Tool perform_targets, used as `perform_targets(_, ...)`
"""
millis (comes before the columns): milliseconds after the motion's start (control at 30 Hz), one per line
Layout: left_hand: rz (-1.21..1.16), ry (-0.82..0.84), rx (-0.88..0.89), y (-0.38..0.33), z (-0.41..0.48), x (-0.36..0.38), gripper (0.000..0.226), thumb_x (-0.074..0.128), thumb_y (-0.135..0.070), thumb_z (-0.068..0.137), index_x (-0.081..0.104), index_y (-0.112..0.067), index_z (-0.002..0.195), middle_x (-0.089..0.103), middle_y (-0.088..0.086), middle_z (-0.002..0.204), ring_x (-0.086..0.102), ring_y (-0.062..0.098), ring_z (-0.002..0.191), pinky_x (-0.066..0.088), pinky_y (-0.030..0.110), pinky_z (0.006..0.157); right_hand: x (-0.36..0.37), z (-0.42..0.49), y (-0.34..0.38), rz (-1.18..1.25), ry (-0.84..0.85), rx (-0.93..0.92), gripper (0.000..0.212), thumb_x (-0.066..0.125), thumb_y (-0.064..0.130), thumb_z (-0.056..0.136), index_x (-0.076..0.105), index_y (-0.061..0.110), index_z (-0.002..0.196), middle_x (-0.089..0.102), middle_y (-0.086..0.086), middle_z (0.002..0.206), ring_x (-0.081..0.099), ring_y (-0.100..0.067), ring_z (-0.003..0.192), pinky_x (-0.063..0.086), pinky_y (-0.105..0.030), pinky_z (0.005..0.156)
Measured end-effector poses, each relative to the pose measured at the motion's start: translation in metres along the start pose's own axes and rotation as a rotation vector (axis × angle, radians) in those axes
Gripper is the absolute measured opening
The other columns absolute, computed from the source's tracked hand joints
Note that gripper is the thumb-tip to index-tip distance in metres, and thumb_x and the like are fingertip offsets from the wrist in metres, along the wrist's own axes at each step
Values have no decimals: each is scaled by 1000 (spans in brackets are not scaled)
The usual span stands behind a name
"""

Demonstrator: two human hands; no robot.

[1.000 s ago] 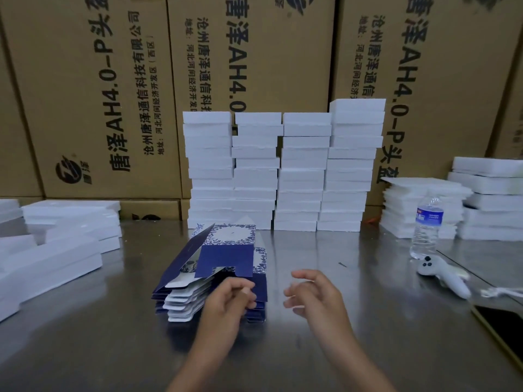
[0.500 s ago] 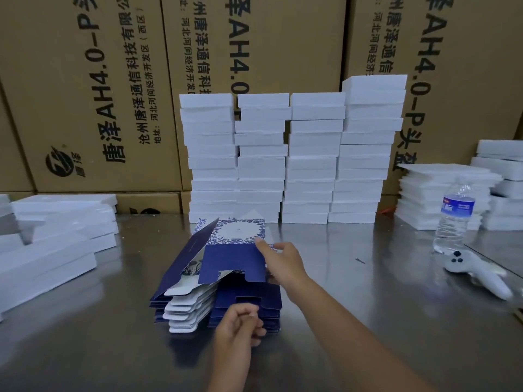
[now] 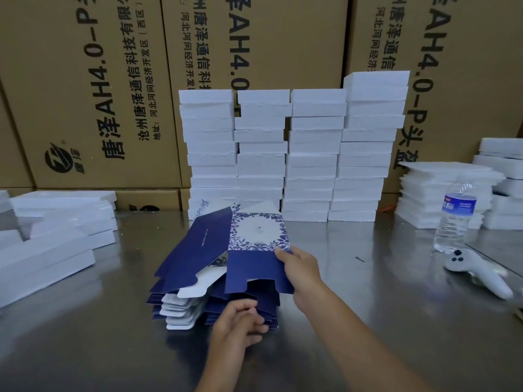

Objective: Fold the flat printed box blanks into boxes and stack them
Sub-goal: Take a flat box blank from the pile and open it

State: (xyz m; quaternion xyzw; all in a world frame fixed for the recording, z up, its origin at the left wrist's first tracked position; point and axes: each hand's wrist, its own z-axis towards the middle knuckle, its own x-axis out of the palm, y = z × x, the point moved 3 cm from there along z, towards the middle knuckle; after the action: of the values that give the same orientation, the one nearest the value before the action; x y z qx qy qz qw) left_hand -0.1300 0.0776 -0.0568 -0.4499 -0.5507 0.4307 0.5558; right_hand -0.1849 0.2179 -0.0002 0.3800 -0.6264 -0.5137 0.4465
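1. My right hand (image 3: 300,267) was clamped on the top blank (image 3: 249,250), thumb on the printed face and the other fingers tucked behind its right edge, roughly 3 o'clock on the card.
2. That blank was lifted and half opened: navy panel tilting off toward 10 o'clock, the blue-and-white floral panel pointing to 12, and a notched navy flap hanging down at 6.
3. It sat right over the pile of blanks (image 3: 198,304), which lay flat on the steel table (image 3: 382,292) pretty much dead centre in front of me.
4. My left hand (image 3: 240,321) was at the pile's 6 o'clock edge, fingers curled in against the card edges. Honestly couldn't tell if it had actually pinched a sheet or was just resting there.
5. At 12 o'clock, behind the pile, stood four columns of white boxes (image 3: 311,165), the right-hand column tallest, backed by big brown cartons (image 3: 85,80) with black print.
6. At 9 o'clock, more white slabs (image 3: 51,244) were stacked loosely; at 2 o'clock, another bunch of white sheets (image 3: 441,193).
7. A water bottle (image 3: 454,219) with a blue label stood upright at 2 o'clock, with a white controller (image 3: 475,273) lying just in front of it at about 3, well apart from the pile.
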Motion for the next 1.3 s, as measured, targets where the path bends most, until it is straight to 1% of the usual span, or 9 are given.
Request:
perform_targets(233,-99,72,7,1,-3,1,14,47,-2,94,60,-6,101,68,8,68,69,21,64,55,27,57,-65,-23,8,158,55,-31,10,59,18,92,69,14,91,74,2,77,63,-7,53,40,-14,44)
perform_targets(433,-315,37,-32,-2,-3,0,35,35,-25,101,64,-8,95,72,14,83,71,25,70,54,37,63,-130,-39,3,127,16,-126,16,58,18,91,68,10,100,74,-6,95,70,-20,79,49,-38,82)
perform_targets(567,-177,107,-1,-7,0,4,53,28,-48,96,66,-13,103,74,9,97,72,22,87,56,30,59,-158,-48,-12,60,36,-145,18,58,19,90,69,11,101,74,-5,97,70,-16,78,51,-31,73)
perform_targets(700,143,100,128,-15,4,18,37,43,-37,98,73,-18,87,75,0,90,72,16,82,54,31,72,-173,-47,-23,134,104,-143,27,62,19,80,68,10,104,73,-11,99,71,-18,77,55,-22,58)
perform_targets(900,362,49,336,-29,5,37,23,45,-31,98,66,-23,95,72,-16,82,66,-1,70,44,8,54,-187,-43,-26,30,74,-171,22,59,16,86,68,1,99,73,-16,94,70,-23,76,55,-27,63)
perform_targets(1067,317,119,313,-19,2,34,25,47,-34,94,67,-19,95,74,-11,86,69,5,72,47,12,55,-193,-39,-28,-276,-83,-354,45,44,25,98,53,-19,91,55,-39,101,59,-49,86,36,-35,74)
perform_targets(1167,251,128,252,-12,2,30,41,47,-48,88,68,-12,86,73,4,82,69,13,71,51,22,59,-189,-41,-28,-288,-102,-360,50,45,24,98,42,-25,93,45,-44,107,47,-24,76,31,-36,75)
perform_targets(1233,203,71,224,-8,4,27,46,44,-48,94,66,-9,84,71,11,84,66,21,75,51,36,70,-189,-41,-30,-259,-75,-352,49,46,26,97,46,-22,92,48,-43,105,44,-19,78,33,-36,76)
perform_targets(1300,241,-16,285,-9,7,22,44,41,-38,99,59,-3,78,65,10,75,58,22,70,45,36,69,-190,-42,-31,-223,-52,-343,44,48,28,97,56,-15,89,59,-36,96,53,-19,77,39,-36,76)
